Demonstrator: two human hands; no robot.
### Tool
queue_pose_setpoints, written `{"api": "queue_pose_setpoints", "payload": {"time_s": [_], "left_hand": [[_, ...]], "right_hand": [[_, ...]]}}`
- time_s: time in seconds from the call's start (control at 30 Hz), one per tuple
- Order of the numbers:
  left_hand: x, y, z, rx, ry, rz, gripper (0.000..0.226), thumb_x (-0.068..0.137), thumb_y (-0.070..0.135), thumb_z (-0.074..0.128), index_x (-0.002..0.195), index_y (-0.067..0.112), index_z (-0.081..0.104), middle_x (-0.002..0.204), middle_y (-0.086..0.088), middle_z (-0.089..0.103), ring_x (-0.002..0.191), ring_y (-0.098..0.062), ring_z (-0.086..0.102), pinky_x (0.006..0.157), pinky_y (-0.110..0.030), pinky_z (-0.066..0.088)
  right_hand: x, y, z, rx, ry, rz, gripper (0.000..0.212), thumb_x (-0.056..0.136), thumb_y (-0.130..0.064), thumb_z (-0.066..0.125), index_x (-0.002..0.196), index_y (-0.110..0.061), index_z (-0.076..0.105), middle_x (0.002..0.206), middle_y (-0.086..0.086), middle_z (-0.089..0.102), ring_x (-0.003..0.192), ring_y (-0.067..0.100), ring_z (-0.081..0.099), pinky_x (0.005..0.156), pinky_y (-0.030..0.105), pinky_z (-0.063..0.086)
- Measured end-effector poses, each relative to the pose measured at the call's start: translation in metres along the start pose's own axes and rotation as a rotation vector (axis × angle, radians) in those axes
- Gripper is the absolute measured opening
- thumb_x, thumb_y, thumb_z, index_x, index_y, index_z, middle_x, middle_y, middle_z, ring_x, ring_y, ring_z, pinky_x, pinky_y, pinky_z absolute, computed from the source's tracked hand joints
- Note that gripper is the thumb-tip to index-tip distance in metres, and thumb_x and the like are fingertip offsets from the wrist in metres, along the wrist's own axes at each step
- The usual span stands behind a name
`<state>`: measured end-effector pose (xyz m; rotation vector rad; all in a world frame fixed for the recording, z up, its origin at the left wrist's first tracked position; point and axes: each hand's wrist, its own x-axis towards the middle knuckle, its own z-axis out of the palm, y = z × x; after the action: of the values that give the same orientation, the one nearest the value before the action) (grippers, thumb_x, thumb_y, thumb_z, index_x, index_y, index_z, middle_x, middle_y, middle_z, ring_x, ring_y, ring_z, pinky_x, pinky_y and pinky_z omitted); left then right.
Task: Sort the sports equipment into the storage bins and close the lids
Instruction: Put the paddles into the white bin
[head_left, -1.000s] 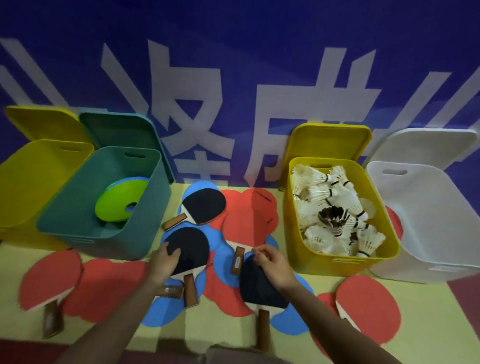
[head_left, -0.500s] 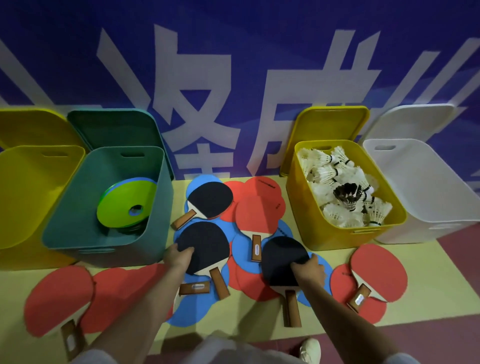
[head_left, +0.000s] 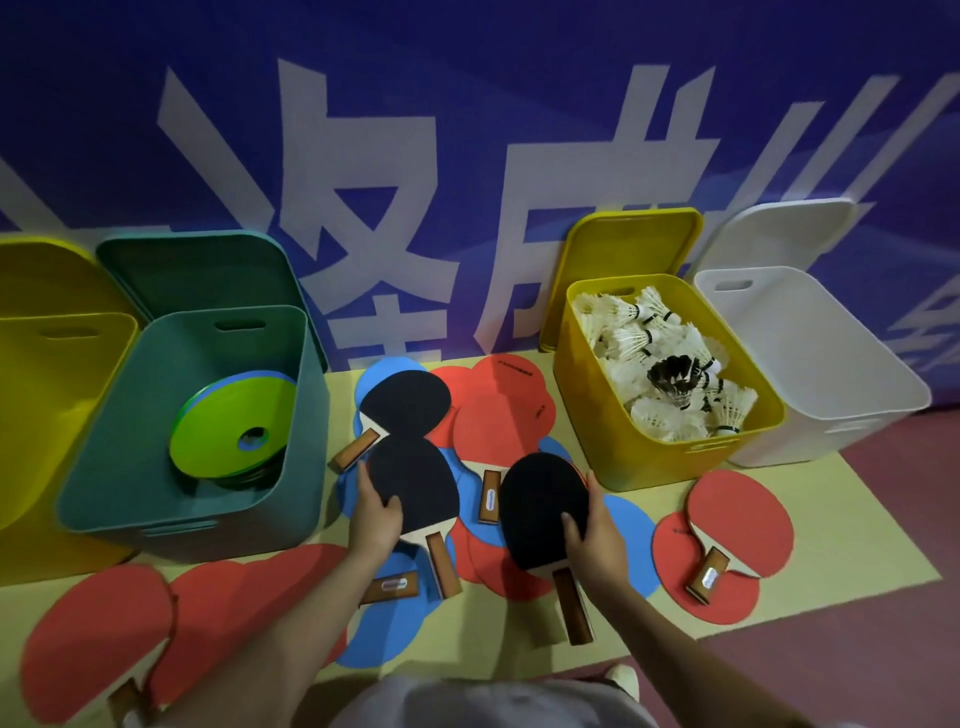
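Gripping one black-faced paddle each, both hands work the heap of table-tennis paddles lying just in front of the yellow bin of shuttlecocks (head_left: 613, 441); the left hand (head_left: 375, 519) pinches the left edge of a black paddle (head_left: 415, 480), thumb on its face and fingers curled beneath; the right hand (head_left: 595, 535) pinches the right edge of another black paddle (head_left: 543, 506), thumb on top, its other fingers hidden behind the blade. Left of that yellow bin sits the teal bin (head_left: 171, 525) holding flat green discs (head_left: 228, 428); right of it stands the white bin (head_left: 852, 421), whose visible part shows nothing inside; every lid leans open behind its bin. By my judgement the paddle-sorting step is just beginning, with many red and blue paddles unsorted; next, both paddles need lifting clear of the overlapping pile, then carrying to a bin still free, probably the white one.
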<state>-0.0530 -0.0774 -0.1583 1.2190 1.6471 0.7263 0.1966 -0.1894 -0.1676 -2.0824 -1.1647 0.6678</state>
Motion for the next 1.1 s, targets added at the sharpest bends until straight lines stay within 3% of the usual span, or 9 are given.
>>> {"api": "queue_pose_setpoints", "payload": {"time_s": [0.17, 0.37, 0.47, 0.63, 0.77, 0.87, 1.0, 1.1], "left_hand": [[0.0, 0.018, -0.003, -0.094, 0.015, 0.063, 0.067, 0.091, -0.006, 0.04, 0.15, 0.019, 0.019, 0.14, -0.006, 0.044, 0.128, -0.023, 0.044, 0.099, -0.03, 0.039], [0.005, 0.055, -0.001, -0.2, 0.098, 0.096, 0.06, 0.095, 0.007, 0.038, 0.15, 0.02, 0.018, 0.145, -0.008, 0.041, 0.128, -0.025, 0.044, 0.105, -0.039, 0.04], [0.001, 0.078, 0.006, -0.292, 0.152, 0.117, 0.057, 0.096, 0.01, 0.039, 0.149, 0.02, 0.022, 0.144, -0.008, 0.042, 0.126, -0.025, 0.046, 0.105, -0.041, 0.041], [0.003, 0.117, 0.022, -0.389, 0.244, 0.144, 0.052, 0.094, 0.01, 0.04, 0.145, 0.016, 0.033, 0.134, -0.007, 0.051, 0.119, -0.023, 0.051, 0.102, -0.038, 0.043], [-0.001, 0.152, 0.057, -0.405, 0.231, 0.2, 0.05, 0.096, 0.014, 0.044, 0.145, 0.021, 0.033, 0.136, -0.003, 0.048, 0.114, -0.017, 0.054, 0.098, -0.036, 0.044], [-0.007, 0.18, 0.095, -0.412, 0.209, 0.249, 0.049, 0.097, 0.016, 0.046, 0.143, 0.026, 0.034, 0.138, -0.002, 0.048, 0.119, -0.017, 0.052, 0.103, -0.039, 0.043], [-0.021, 0.216, 0.154, -0.483, 0.192, 0.273, 0.047, 0.097, 0.016, 0.046, 0.141, 0.029, 0.037, 0.133, 0.006, 0.045, 0.12, -0.017, 0.05, 0.102, -0.038, 0.044], [-0.034, 0.235, 0.196, -0.554, 0.192, 0.287, 0.044, 0.098, 0.01, 0.044, 0.14, 0.023, 0.039, 0.13, 0.003, 0.049, 0.116, -0.014, 0.051, 0.095, -0.029, 0.044]], "right_hand": [[-0.005, -0.011, 0.0, 0.11, 0.054, 0.0, 0.055, 0.095, -0.018, 0.05, 0.146, -0.023, 0.03, 0.139, 0.002, 0.049, 0.126, 0.026, 0.047, 0.096, 0.038, 0.043], [0.013, -0.049, -0.034, 0.289, 0.039, -0.11, 0.047, 0.097, -0.018, 0.049, 0.142, -0.024, 0.037, 0.129, -0.012, 0.048, 0.121, 0.009, 0.046, 0.101, 0.031, 0.042], [0.033, -0.07, -0.059, 0.377, 0.048, -0.144, 0.048, 0.097, -0.016, 0.05, 0.143, -0.02, 0.037, 0.132, -0.01, 0.047, 0.122, 0.007, 0.044, 0.101, 0.027, 0.04], [0.065, -0.081, -0.098, 0.51, 0.108, -0.159, 0.046, 0.096, -0.009, 0.05, 0.141, -0.017, 0.041, 0.13, -0.004, 0.052, 0.118, 0.008, 0.048, 0.09, 0.01, 0.039], [0.101, -0.078, -0.14, 0.609, 0.128, -0.174, 0.045, 0.095, -0.01, 0.051, 0.139, -0.018, 0.044, 0.13, -0.003, 0.053, 0.119, 0.011, 0.05, 0.101, 0.029, 0.042], [0.131, -0.069, -0.178, 0.641, 0.151, -0.214, 0.046, 0.095, -0.011, 0.052, 0.139, -0.019, 0.043, 0.131, -0.007, 0.051, 0.12, 0.01, 0.049, 0.101, 0.027, 0.042], [0.176, -0.038, -0.233, 0.693, 0.18, -0.234, 0.044, 0.096, -0.009, 0.051, 0.137, -0.021, 0.043, 0.13, -0.006, 0.053, 0.116, 0.007, 0.051, 0.091, 0.015, 0.044], [0.214, -0.008, -0.275, 0.753, 0.254, -0.158, 0.041, 0.094, -0.009, 0.051, 0.134, -0.019, 0.047, 0.129, 0.0, 0.056, 0.117, 0.013, 0.053, 0.099, 0.031, 0.046]]}}
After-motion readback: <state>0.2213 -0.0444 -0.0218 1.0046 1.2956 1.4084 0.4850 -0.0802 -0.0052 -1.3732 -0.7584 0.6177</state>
